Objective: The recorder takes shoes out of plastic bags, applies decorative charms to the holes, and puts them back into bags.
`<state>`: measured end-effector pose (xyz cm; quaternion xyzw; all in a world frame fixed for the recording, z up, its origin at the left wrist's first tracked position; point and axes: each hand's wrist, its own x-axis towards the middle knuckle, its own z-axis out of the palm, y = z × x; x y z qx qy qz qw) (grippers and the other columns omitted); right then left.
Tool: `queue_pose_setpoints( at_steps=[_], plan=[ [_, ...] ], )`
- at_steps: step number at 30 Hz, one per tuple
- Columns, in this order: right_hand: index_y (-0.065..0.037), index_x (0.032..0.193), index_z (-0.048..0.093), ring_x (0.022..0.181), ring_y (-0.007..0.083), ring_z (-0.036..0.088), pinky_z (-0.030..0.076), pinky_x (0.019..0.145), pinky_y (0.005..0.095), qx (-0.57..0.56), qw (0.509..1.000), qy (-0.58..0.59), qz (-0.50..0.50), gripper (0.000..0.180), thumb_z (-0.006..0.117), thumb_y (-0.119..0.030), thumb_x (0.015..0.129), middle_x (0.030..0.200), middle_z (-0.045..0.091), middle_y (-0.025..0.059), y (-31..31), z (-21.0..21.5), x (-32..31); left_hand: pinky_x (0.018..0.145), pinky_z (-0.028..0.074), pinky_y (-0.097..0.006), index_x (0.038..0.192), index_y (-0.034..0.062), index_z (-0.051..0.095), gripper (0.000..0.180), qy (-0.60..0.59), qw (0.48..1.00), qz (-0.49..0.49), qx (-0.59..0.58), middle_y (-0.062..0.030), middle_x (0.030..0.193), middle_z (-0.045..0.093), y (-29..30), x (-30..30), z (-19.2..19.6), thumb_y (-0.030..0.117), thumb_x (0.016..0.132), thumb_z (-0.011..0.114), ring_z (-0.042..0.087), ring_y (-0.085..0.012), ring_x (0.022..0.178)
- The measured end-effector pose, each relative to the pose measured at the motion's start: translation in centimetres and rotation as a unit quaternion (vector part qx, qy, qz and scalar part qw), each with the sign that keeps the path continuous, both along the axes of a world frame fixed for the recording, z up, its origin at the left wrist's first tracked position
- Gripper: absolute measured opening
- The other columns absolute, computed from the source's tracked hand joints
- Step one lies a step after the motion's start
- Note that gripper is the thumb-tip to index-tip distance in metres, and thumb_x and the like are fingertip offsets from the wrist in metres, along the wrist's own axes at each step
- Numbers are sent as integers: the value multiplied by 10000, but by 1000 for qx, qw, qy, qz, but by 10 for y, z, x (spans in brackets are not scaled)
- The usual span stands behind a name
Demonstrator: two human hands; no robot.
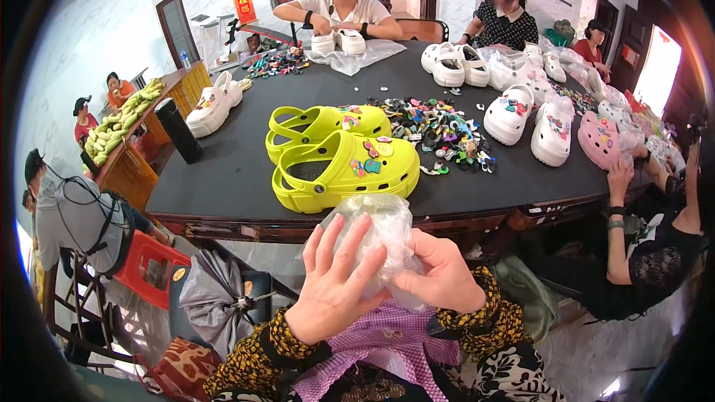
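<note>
Our R grip (441,272) pinches the clear plastic bag (385,225); L grip (331,277) is spread at its left side. Lime clogs (348,165) lie on the table (465,192) just beyond, long axes approx. left-right, w/ L grip seeming nearer.

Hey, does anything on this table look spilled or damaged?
The loose heap of colourful charms beside the yellow-green clogs looks spilled, lying ragged-edged on the black tabletop; that may be deliberate. Your clear bag is crumpled, but no damage stands out.
</note>
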<state>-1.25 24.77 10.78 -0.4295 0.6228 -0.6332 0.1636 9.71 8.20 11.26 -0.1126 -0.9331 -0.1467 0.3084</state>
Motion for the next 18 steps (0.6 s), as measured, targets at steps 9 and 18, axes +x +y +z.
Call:
queue_pose_setpoints(
  at_steps=[9,18],
  plan=[
    [-39,1030,633,976,290,582,456,865,359,-81,965,244,-44,339,744,-37,709,998,634,121,0,7,-7,874,460,-405,1162,42,575,573,48,995,-35,84,-137,1079,606,-12,-6,-4,-60,600,618,581,-336,999],
    [8,1358,405,1219,283,481,378,1009,373,6,978,197,64,736,760,-138,730,1316,490,194,7,21,-9,800,502,-330,1036,17,626,479,-56,948,-142,279,-144,1006,635,-16,5,18,-153,592,563,636,-287,926]
  ],
)
